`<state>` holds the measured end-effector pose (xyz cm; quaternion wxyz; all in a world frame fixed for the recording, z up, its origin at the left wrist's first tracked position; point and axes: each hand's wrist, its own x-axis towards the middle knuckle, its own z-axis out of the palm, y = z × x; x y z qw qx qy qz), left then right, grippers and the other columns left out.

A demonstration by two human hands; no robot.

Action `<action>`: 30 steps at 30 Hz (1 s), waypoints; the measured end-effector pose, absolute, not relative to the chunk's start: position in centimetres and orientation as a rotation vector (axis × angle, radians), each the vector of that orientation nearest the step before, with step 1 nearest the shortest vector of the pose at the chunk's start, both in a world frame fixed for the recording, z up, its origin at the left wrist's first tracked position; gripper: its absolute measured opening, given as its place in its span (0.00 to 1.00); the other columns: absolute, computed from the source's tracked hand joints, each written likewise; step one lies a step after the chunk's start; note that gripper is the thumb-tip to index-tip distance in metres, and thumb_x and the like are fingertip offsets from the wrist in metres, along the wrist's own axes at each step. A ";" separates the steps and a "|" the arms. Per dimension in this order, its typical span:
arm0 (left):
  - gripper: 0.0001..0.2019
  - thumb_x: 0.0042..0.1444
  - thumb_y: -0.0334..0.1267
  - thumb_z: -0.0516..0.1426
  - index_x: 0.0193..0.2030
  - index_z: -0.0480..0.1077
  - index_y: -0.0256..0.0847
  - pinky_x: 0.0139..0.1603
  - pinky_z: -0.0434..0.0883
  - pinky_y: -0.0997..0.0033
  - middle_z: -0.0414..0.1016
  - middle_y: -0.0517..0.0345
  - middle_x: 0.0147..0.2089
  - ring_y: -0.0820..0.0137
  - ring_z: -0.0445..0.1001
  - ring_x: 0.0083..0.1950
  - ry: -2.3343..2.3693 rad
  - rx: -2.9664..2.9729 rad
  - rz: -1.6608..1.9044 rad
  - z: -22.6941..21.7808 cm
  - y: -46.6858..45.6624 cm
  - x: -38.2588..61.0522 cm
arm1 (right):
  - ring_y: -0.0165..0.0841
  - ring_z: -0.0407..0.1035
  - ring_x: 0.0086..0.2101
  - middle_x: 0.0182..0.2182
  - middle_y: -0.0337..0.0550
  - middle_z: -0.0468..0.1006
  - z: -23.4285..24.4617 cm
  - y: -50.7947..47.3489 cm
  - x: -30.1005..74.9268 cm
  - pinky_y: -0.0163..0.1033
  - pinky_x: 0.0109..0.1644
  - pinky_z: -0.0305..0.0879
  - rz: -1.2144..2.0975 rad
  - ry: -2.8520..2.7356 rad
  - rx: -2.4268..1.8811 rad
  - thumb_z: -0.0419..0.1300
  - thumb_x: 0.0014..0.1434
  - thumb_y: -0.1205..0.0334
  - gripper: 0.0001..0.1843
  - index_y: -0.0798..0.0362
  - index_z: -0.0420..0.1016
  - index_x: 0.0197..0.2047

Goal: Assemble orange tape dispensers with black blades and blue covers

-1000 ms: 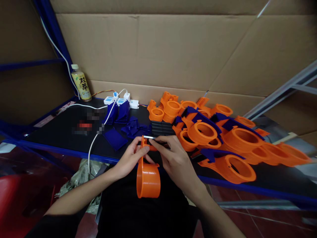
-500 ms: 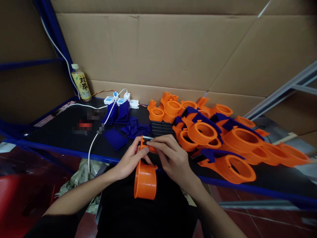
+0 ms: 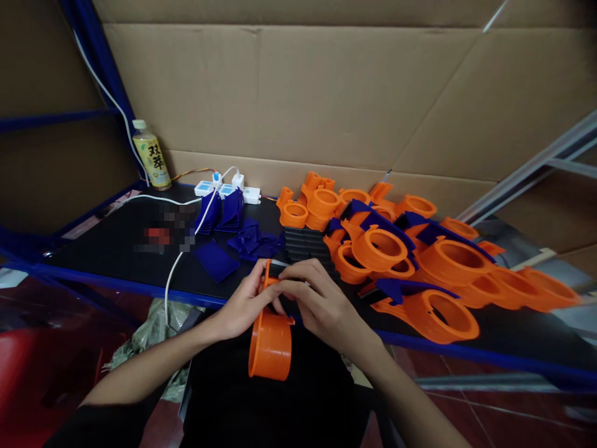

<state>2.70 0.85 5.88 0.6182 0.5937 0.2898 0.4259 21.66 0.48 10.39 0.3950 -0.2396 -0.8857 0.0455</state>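
Observation:
An orange tape dispenser (image 3: 271, 348) is held over my lap, its round hub hanging down. My left hand (image 3: 245, 302) is closed round its narrow upper part, thumb on the near side. My right hand (image 3: 321, 298) is closed at the same upper end, fingers bent over it and touching the left thumb. Between the hands shows a dark strip with a pale toothed edge (image 3: 278, 265), at the dispenser's head; the fingers cover most of it. Just beyond lie black ribbed pieces (image 3: 303, 244) in a row on the table.
Orange tape dispensers (image 3: 380, 247), several with blue parts, are heaped on the right. Blue plates (image 3: 217, 260) and small blue pieces (image 3: 254, 239) lie left of centre. Behind them are a power strip (image 3: 252, 195), a white cable (image 3: 173, 274) and a drink bottle (image 3: 153, 158).
My right hand has shifted left and closed further over the dispenser's upper end, covering more of the toothed strip. The dispenser's hub has tilted and dropped slightly.

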 end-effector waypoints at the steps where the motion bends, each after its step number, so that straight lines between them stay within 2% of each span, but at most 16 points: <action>1: 0.14 0.66 0.49 0.56 0.49 0.60 0.43 0.35 0.73 0.73 0.77 0.61 0.27 0.68 0.81 0.31 0.657 1.345 0.977 5.9 0.9 2.7 | 0.37 0.67 0.47 0.45 0.48 0.74 10.4 0.4 21.6 0.46 0.50 0.70 0.105 -2.254 -0.599 0.54 0.64 0.79 0.17 0.52 0.71 0.50; 8: 0.15 0.65 0.49 0.53 0.50 0.56 0.44 0.25 0.73 0.72 0.78 0.60 0.25 0.61 0.81 0.25 0.537 1.050 0.936 6.0 1.3 2.8 | 0.33 0.71 0.48 0.48 0.47 0.74 10.9 -0.2 21.2 0.41 0.49 0.71 0.321 -2.103 -0.556 0.51 0.65 0.80 0.19 0.50 0.72 0.50; 13: 0.16 0.62 0.47 0.56 0.49 0.56 0.43 0.21 0.73 0.71 0.82 0.50 0.33 0.61 0.80 0.23 0.536 0.961 0.922 6.4 1.4 2.7 | 0.32 0.74 0.43 0.42 0.43 0.78 11.4 2.3 20.8 0.40 0.47 0.71 0.281 -1.939 -0.708 0.52 0.67 0.75 0.13 0.50 0.75 0.44; 17: 0.16 0.63 0.47 0.54 0.51 0.56 0.43 0.21 0.75 0.68 0.83 0.48 0.34 0.61 0.80 0.22 0.551 0.948 0.929 6.2 1.5 2.5 | 0.34 0.74 0.45 0.44 0.43 0.80 12.2 6.8 20.0 0.41 0.50 0.69 0.271 -2.292 -0.872 0.55 0.68 0.70 0.12 0.49 0.77 0.49; 20: 0.15 0.64 0.49 0.53 0.50 0.57 0.42 0.21 0.76 0.66 0.83 0.49 0.32 0.61 0.80 0.21 0.560 0.907 0.956 5.9 1.5 2.4 | 0.33 0.73 0.48 0.48 0.43 0.80 12.2 9.6 18.9 0.39 0.52 0.67 0.128 -2.513 -0.901 0.56 0.68 0.68 0.14 0.48 0.78 0.52; 25: 0.15 0.65 0.49 0.52 0.50 0.60 0.41 0.21 0.76 0.67 0.83 0.47 0.37 0.61 0.80 0.22 0.536 0.938 0.957 5.6 1.6 2.3 | 0.34 0.72 0.48 0.48 0.43 0.80 10.4 11.4 16.8 0.35 0.43 0.65 -0.109 -2.705 -0.911 0.61 0.65 0.68 0.13 0.49 0.78 0.52; 30: 0.15 0.64 0.50 0.53 0.48 0.61 0.41 0.21 0.76 0.67 0.84 0.45 0.38 0.60 0.81 0.23 0.546 0.927 0.961 5.9 1.4 2.3 | 0.36 0.69 0.45 0.42 0.47 0.79 9.3 11.0 16.0 0.36 0.32 0.57 -0.223 -2.687 -0.950 0.57 0.69 0.63 0.09 0.53 0.78 0.46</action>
